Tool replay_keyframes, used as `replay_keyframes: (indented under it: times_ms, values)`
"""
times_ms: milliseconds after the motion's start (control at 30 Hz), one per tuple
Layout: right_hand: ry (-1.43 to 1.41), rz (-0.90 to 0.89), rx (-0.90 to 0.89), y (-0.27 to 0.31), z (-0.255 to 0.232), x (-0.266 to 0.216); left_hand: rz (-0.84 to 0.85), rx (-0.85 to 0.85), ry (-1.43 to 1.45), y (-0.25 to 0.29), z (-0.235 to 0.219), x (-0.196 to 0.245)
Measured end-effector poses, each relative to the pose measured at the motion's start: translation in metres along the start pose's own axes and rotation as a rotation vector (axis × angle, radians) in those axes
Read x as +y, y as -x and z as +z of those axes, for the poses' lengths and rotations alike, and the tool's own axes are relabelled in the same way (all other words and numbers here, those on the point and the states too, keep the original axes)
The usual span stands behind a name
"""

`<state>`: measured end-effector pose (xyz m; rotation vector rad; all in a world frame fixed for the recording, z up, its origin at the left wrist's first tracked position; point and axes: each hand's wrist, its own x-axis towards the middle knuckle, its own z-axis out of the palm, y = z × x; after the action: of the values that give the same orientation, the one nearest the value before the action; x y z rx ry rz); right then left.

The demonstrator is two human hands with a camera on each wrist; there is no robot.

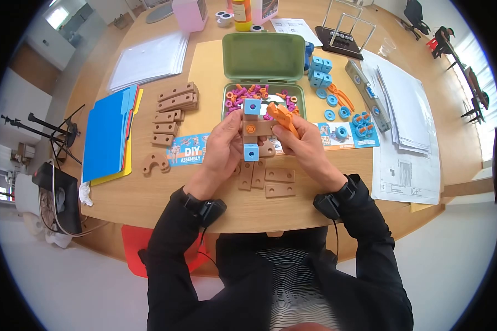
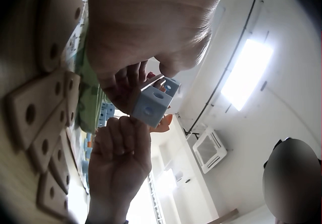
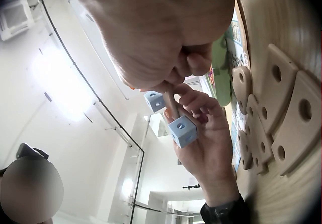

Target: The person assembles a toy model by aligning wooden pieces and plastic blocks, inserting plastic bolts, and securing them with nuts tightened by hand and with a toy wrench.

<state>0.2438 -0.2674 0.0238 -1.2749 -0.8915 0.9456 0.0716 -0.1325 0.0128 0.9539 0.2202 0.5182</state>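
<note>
In the head view the left hand (image 1: 225, 148) grips a wooden-coloured piece (image 1: 261, 128) from its left side, fingers curled behind it. A light blue cube (image 1: 252, 107) is at the top of this assembly and another blue cube (image 1: 250, 152) at its bottom, with an orange round fastener (image 1: 250, 129) between them. The right hand (image 1: 306, 148) pinches the right end of the piece and also holds an orange tool (image 1: 282, 117). From the right wrist both blue cubes (image 3: 182, 131) show beside the left hand (image 3: 207, 138); the right hand's fingertips are partly hidden.
Behind the hands stands an open green box (image 1: 263, 55) with purple and orange fasteners. Loose brown strips (image 1: 280, 175) lie below the hands, more brown pieces (image 1: 178, 101) at left. Blue cubes (image 1: 321, 71), blue wheels (image 1: 329, 115), printed sheets (image 1: 406, 165) and blue folders (image 1: 107, 138) lie around.
</note>
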Motion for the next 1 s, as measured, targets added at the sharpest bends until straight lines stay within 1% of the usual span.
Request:
replay_keyframes:
  times_ms: [67, 133, 200, 233, 400, 467, 533, 633, 733, 900, 1000]
  values:
    - [0.036, -0.015, 0.004, 0.000, -0.001, 0.004, 0.001, 0.009, -0.002, 0.000, 0.002, 0.002]
    - [0.073, -0.031, 0.009, 0.000, -0.002, 0.006, 0.031, 0.055, 0.025, 0.001, 0.008, 0.004]
    - [0.124, -0.071, 0.019, -0.001, -0.001, 0.007, 0.053, 0.045, -0.006, 0.000, 0.005, 0.003]
    - [0.124, -0.071, 0.019, -0.001, -0.002, 0.007, 0.075, 0.035, -0.037, 0.000, 0.004, 0.003]
    - [0.170, -0.050, 0.026, -0.001, -0.002, 0.009, 0.062, 0.048, -0.071, -0.001, 0.000, 0.001]
    - [0.152, -0.031, 0.013, -0.001, -0.003, 0.006, 0.047, 0.055, -0.058, -0.001, -0.001, 0.003]
    - [0.134, -0.013, 0.000, 0.000, -0.002, 0.005, 0.039, 0.011, 0.059, -0.001, -0.003, 0.004]
    - [0.117, -0.011, -0.020, 0.000, 0.000, 0.003, 0.046, 0.032, 0.079, 0.000, -0.001, 0.006]
    - [0.106, -0.013, -0.020, 0.001, 0.001, 0.002, 0.056, 0.027, 0.092, -0.002, -0.009, 0.001]
    - [0.101, 0.030, -0.039, 0.000, -0.001, 0.002, 0.067, 0.041, 0.105, -0.001, -0.009, -0.001]
    - [0.110, 0.002, -0.035, 0.000, 0.000, 0.003, 0.072, 0.039, 0.102, -0.001, -0.009, -0.001]
